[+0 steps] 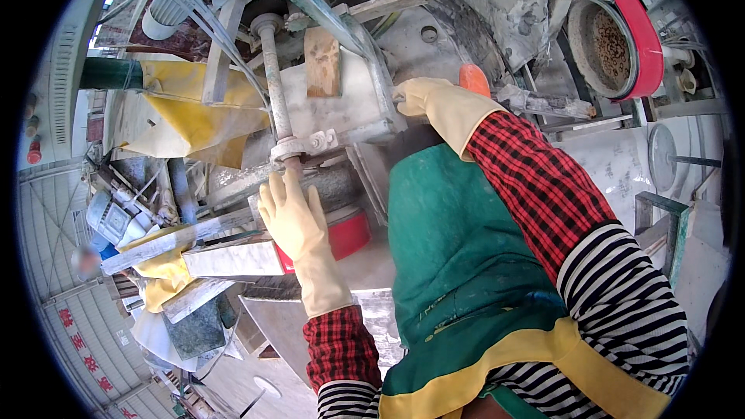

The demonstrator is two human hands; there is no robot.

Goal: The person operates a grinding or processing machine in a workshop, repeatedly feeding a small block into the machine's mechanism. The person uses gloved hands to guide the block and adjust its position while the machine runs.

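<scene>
My left hand [299, 221], in a cream rubber glove, is open, its fingers spread and pointing away from me. Its fingertips are by the end of a metal shaft [277, 89], just below the bearing block [287, 149]. A red band [349, 235] shows beside and partly behind this hand, and a whitish stone strip [233, 258] reaches up to it from the left. My right hand [442, 105], gloved alike, is curled closed beside the greenish metal frame bar [374, 70]. What its fingers hold, if anything, is hidden.
A wooden block [322, 62] lies beyond the shaft, with yellow sheeting [198, 112] to the left. An orange rounded object [474, 79] stands behind my right wrist. A red-banded round drum [603, 50] is at the far right. Planks and a blue-grey motor [112, 217] crowd the left.
</scene>
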